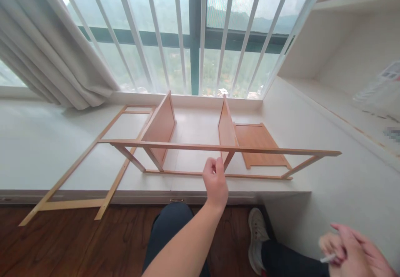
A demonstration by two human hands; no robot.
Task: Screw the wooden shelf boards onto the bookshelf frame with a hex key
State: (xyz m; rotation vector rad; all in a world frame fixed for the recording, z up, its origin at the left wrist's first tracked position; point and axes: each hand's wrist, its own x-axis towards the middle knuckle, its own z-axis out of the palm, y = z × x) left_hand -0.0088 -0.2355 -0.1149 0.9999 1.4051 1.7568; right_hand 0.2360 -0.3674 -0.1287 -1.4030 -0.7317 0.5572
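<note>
Left hand: raised over the front edge of the window ledge, fingers curled narrow with thumb and forefinger nearly pinched, holding nothing visible, just below the long top rail of the wooden frame. Contact with the rail: cannot tell.

Right hand: low at the lower right corner, well apart from the frame, fingers closed on a small white object, too small to identify.

Wooden frame: resting on the white window ledge in front of the barred window, long top rail running left to right, lower rail lying on the ledge. Two upright panels within it: left panel and right panel, both standing on edge.

Flat wooden board: lying on the ledge just right of the right panel.

Second open frame: lying flat at the left, near end overhanging the ledge above the wooden floor.

Curtain: hanging at upper left. White shelf unit: at right.
</note>
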